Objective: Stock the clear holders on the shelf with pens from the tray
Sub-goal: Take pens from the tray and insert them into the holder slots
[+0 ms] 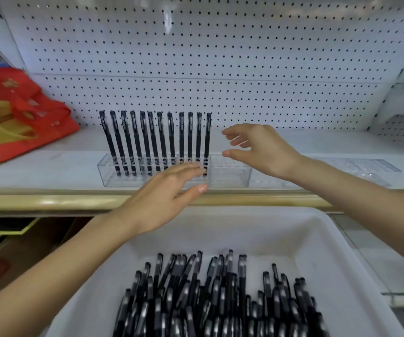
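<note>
Both hands empty. Left hand (169, 190) flat, fingers straight at the full holder's (113, 171) right end. Right hand (261, 149) loosely spread above the empty holder (230, 171). Pens (220, 300) heaped in the tray (305, 229) below, pointing shelfward; left hand looks nearer.

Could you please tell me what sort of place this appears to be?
Most likely a shop, perhaps a stationery aisle: a white pegboard back wall, a display shelf with clear holders showing a row of black pens, and a tray full of identical pens.
</note>
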Demonstrator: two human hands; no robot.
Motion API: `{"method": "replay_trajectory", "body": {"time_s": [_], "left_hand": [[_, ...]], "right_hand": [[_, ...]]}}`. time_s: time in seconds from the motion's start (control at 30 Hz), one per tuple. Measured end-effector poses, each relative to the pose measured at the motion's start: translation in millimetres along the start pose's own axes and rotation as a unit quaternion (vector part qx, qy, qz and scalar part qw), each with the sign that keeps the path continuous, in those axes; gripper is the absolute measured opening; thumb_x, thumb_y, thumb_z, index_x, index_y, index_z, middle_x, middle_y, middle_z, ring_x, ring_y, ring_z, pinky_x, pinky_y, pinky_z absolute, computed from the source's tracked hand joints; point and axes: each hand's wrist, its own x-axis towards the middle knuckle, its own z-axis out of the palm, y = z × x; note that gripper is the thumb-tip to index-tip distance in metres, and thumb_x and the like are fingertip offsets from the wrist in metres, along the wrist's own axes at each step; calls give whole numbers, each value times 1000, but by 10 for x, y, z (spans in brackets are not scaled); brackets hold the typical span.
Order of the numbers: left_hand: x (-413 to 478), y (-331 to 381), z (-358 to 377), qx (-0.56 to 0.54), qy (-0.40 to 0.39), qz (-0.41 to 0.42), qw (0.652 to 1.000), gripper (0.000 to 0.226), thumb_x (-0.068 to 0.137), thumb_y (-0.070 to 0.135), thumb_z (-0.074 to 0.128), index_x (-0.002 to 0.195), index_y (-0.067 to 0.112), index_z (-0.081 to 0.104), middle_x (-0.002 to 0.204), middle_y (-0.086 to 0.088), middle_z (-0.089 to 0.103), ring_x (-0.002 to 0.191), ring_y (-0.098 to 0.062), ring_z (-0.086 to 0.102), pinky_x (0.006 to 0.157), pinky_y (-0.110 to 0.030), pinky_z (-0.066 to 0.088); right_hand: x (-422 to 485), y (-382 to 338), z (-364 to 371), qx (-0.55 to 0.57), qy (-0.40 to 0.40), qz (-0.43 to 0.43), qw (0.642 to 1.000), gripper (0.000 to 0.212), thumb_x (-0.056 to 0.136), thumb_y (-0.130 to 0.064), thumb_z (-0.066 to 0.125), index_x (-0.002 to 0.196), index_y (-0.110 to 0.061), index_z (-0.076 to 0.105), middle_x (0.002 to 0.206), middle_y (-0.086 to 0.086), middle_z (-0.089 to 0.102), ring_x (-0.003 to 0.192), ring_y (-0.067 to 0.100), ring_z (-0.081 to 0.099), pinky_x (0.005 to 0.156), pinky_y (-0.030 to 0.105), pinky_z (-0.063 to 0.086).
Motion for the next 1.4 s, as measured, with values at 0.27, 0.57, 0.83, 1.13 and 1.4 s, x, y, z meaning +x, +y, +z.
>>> {"method": "replay_trajectory", "body": {"time_s": [0.27, 0.57, 0.83, 1.13, 1.4], "left_hand": [[-512, 167, 628, -30, -97, -1, 995, 62, 92, 56, 31, 148, 32, 28, 154, 17, 22, 138, 5, 17, 110, -13, 7], [-834, 57, 1033, -129, -147, -89, 977, 62, 84, 64, 32, 140, 39, 42, 135, 26, 43, 120, 8, 43, 98, -13, 33], [-867, 94, 1113, -153, -223, -110, 956, 36, 79, 63, 49, 91, 34, 67, 92, 14, 58, 87, 5, 55, 76, -13, 45], [-891, 164, 1217, -188, -263, -110, 940, 32, 73, 56, 68, 97, 35, 68, 90, 11, 57, 82, 1, 57, 70, -10, 45], [-890, 211, 1210, -197, -270, -110, 936, 31, 72, 51, 74, 98, 36, 65, 95, 14, 54, 83, 2, 56, 70, -10, 45]], "right_hand": [[-1197, 6, 473, -33, -125, -60, 990, 48, 92, -39, 57, 135, -18, 51, 131, -1, 52, 123, 14, 43, 105, 28, 33], [-1853, 180, 951, 26, -292, 54, 954, 60, 87, -54, 55, 139, -28, 43, 132, -9, 40, 124, 8, 37, 103, 22, 33], [-1870, 157, 927, 73, -393, 54, 915, 42, 79, -45, 72, 114, -31, 53, 104, -11, 51, 95, 2, 49, 83, 19, 44], [-1797, 199, 923, 107, -419, 97, 897, 43, 70, -29, 83, 103, -29, 57, 97, -10, 58, 87, 2, 56, 74, 17, 48], [-1770, 155, 850, 157, -424, 129, 883, 27, 67, -22, 85, 84, -26, 65, 82, -14, 63, 80, -3, 60, 67, 10, 46]]}}
